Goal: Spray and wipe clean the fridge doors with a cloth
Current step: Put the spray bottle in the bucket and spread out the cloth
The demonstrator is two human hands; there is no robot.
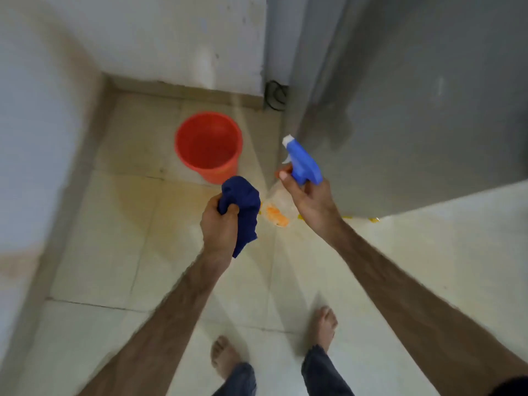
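Fingers of the right hand (310,200) curl round the neck of the sprayer (303,162), with one fingertip at the white trigger, so the hand looks ready to squeeze. Its nozzle points up and away toward the lower edge of the grey fridge door (414,104), which fills the right side of the view; that aim suits a first spray low on the door. The clear bottle under the blue head is blurred and hard to make out. Left hand (220,224) fingers are clamped on a bunched dark blue cloth (241,210), held near the sprayer, probably so wiping can follow at once.

A red bucket (209,145) stands on the tiled floor (114,224) in the corner, left of the fridge and well apart from both hands. Bare feet stand below. Nothing lies between the nozzle and the door.
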